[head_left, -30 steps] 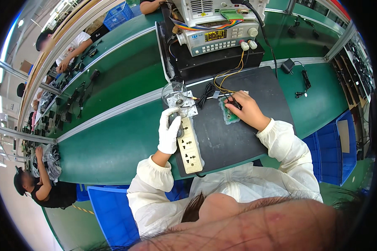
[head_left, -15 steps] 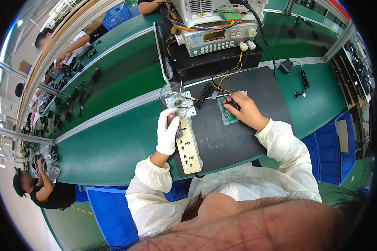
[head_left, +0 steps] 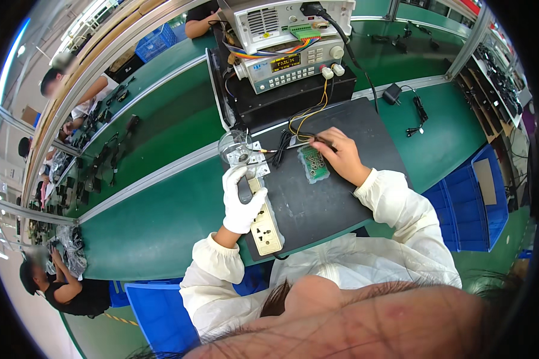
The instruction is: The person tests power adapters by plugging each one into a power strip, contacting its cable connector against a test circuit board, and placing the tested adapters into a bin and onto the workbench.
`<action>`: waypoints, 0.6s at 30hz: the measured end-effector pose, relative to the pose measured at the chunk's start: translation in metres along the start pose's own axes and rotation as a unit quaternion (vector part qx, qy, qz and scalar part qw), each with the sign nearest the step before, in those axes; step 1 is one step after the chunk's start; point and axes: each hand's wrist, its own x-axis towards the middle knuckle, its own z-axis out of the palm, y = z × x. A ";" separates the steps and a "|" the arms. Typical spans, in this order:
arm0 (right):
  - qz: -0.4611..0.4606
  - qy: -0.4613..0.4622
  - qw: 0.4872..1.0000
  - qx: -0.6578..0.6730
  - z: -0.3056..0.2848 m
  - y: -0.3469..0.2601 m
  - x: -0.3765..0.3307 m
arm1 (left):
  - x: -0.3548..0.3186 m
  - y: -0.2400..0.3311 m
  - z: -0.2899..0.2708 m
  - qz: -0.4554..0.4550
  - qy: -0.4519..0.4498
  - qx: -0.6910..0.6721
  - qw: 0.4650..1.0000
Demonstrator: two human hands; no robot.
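My left hand (head_left: 241, 203), in a white glove, curves around a small black power adapter (head_left: 245, 191), fingers on one side and thumb on the other. The adapter sits over the upper part of a cream power strip (head_left: 265, 230). My bare right hand (head_left: 344, 158) is closed at the upper right edge of a green circuit board (head_left: 314, 166), pinching a thin black cable end that its fingers partly hide. A clear round dome (head_left: 234, 147) stands above the left hand, beside a white plate with fittings (head_left: 257, 163). Looped black cable (head_left: 281, 148) lies between plate and board.
Stacked bench instruments (head_left: 296, 64) stand behind the black mat (head_left: 341, 206), with yellow and black wires running down. A black adapter with cord (head_left: 393, 94) lies at the right. Blue bins (head_left: 470, 200) flank the bench. Other people work at the left and far side.
My left thumb has spread away from the fingers around the adapter. My right hand has drawn to the board's upper edge, uncovering more of it. The instrument display has changed.
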 end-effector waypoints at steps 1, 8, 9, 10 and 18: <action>0.031 0.048 0.998 0.033 -0.001 -0.003 0.002 | 0.000 -0.002 0.000 0.000 -0.004 -0.001 1.000; 0.143 -0.052 0.985 0.087 0.002 0.001 -0.002 | -0.001 0.001 -0.001 -0.046 -0.011 -0.025 0.999; 0.093 -0.042 0.993 0.067 0.004 0.004 -0.003 | 0.000 -0.002 -0.001 -0.033 -0.015 -0.017 0.999; 0.094 -0.043 0.992 0.065 0.004 0.006 -0.003 | 0.000 -0.002 0.000 -0.034 -0.015 -0.019 0.999; 0.069 -0.079 0.993 0.046 0.005 0.005 -0.004 | -0.004 -0.004 -0.002 -0.072 -0.012 -0.016 0.997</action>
